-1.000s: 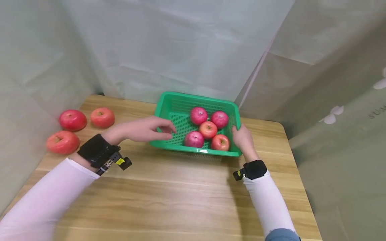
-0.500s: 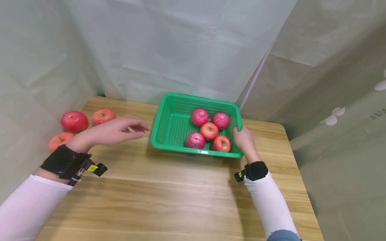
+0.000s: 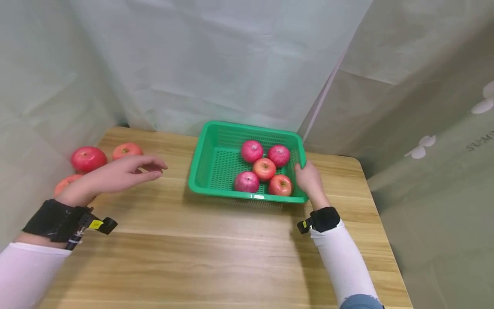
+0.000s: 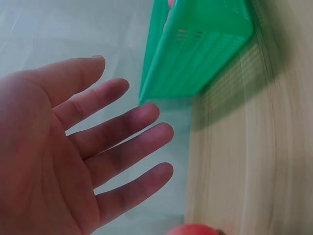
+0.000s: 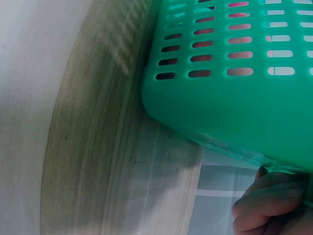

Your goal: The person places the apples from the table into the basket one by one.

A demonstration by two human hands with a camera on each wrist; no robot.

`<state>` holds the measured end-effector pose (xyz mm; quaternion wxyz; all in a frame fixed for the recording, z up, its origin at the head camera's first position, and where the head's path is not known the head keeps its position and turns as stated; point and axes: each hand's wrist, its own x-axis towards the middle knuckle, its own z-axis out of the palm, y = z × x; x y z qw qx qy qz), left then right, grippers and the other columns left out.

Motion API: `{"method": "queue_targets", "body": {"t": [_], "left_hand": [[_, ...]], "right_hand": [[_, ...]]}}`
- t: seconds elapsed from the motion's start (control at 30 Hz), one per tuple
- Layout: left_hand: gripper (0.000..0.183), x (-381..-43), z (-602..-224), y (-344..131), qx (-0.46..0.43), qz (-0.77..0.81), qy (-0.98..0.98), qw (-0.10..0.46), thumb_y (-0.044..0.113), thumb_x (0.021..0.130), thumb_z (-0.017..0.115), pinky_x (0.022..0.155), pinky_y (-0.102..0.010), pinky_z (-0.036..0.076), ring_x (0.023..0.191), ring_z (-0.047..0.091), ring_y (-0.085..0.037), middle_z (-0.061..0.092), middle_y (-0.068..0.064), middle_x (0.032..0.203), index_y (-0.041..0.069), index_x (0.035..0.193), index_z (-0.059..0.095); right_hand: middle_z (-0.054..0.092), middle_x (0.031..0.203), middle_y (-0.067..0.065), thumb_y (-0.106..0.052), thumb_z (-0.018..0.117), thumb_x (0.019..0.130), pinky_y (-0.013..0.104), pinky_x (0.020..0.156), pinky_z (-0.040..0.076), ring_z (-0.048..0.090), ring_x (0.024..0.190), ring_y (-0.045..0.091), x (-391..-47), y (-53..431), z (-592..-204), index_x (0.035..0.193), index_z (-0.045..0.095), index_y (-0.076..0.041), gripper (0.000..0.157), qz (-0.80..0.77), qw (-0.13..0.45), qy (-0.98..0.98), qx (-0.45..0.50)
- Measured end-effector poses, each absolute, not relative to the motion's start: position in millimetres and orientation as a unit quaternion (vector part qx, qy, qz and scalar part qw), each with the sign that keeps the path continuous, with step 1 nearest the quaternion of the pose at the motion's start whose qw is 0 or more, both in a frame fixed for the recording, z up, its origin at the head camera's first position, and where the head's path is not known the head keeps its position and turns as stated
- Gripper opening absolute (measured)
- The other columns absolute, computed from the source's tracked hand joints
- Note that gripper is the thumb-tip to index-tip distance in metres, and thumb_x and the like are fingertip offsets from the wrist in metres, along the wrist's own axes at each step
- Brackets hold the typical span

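Note:
A green plastic basket [image 3: 216,192] stands at the back of the table, with several apples [image 3: 247,182] bunched in its right half. My right hand [image 3: 310,180] grips the basket's right rim, thumb over the top; in the right wrist view the curled fingers [image 5: 269,200] show beneath the rim. My left hand [image 3: 119,174] holds nothing and is left of the basket, over the table. Its fingers [image 4: 132,152] are spread and relaxed in the left wrist view. Close to it are a red apple [image 3: 88,159], a paler apple [image 3: 127,150] and another apple [image 3: 66,183] partly hidden behind the wrist.
The wooden table [image 3: 216,257] reaches to grey-white sheets [image 3: 239,64] hanging behind it and on both sides. A printed flower pattern [image 3: 420,148] marks the right-hand sheet. Each wrist carries a black strap [image 3: 325,219] with a small camera.
My left hand has drawn back leftward from over the basket's left side toward the loose apples. The right hand keeps its grip on the rim; the basket and the apples in it stay put.

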<state>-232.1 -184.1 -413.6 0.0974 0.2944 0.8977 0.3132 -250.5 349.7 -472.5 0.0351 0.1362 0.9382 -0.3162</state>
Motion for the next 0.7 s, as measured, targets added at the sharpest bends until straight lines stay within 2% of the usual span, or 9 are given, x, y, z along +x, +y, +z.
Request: {"method": "queue_targets", "body": {"t": [0.17, 0.37, 0.53, 0.6, 0.7], "left_hand": [[0.033, -231, -421, -199, 0.265, 0.304, 0.91, 0.096, 0.026, 0.106, 0.07, 0.095, -0.028, 0.056, 0.113, 0.064, -0.009, 0.072, 0.004, 0.124, 0.012, 0.136, 0.069], [0.036, -229, -427, -218, 0.242, 0.307, 0.917, 0.082, 0.025, 0.105, 0.072, 0.089, -0.011, 0.05, 0.11, 0.061, 0.004, 0.071, 0.0, 0.126, 0.011, 0.137, 0.067], [0.032, -233, -434, -227, 0.243, 0.293, 0.923, 0.045, 0.016, 0.101, 0.075, 0.083, -0.013, 0.051, 0.102, 0.062, 0.004, 0.073, -0.001, 0.119, 0.009, 0.132, 0.07], [0.032, -236, -437, -230, 0.242, 0.282, 0.928, 0.028, 0.016, 0.101, 0.076, 0.085, -0.012, 0.049, 0.103, 0.063, -0.002, 0.072, -0.003, 0.12, 0.008, 0.132, 0.07], [0.037, -242, -439, -231, 0.226, 0.277, 0.934, 0.006, 0.017, 0.101, 0.076, 0.097, -0.03, 0.051, 0.117, 0.063, -0.02, 0.068, -0.013, 0.129, 0.005, 0.134, 0.065]], "right_hand": [[0.057, 0.136, 0.03, -0.041, 0.036, 0.114, 0.052, 0.088, 0.054, 0.059, 0.113, 0.04, -251, 349, -473, 0.151, 0.041, 0.01, 0.064, -0.319, 0.042, 0.937, 0.138], [0.056, 0.137, 0.03, -0.042, 0.035, 0.114, 0.052, 0.088, 0.055, 0.06, 0.113, 0.039, -251, 348, -472, 0.153, 0.04, 0.009, 0.064, -0.316, 0.042, 0.937, 0.141], [0.058, 0.133, 0.028, -0.041, 0.036, 0.114, 0.049, 0.085, 0.055, 0.06, 0.11, 0.038, -250, 348, -472, 0.15, 0.043, 0.008, 0.061, -0.319, 0.041, 0.937, 0.14], [0.058, 0.132, 0.027, -0.041, 0.036, 0.114, 0.048, 0.084, 0.056, 0.06, 0.109, 0.037, -250, 348, -473, 0.15, 0.044, 0.008, 0.061, -0.32, 0.043, 0.936, 0.141], [0.058, 0.132, 0.027, -0.042, 0.036, 0.114, 0.048, 0.083, 0.056, 0.061, 0.109, 0.037, -251, 348, -473, 0.151, 0.042, 0.008, 0.062, -0.32, 0.043, 0.936, 0.142]]}}
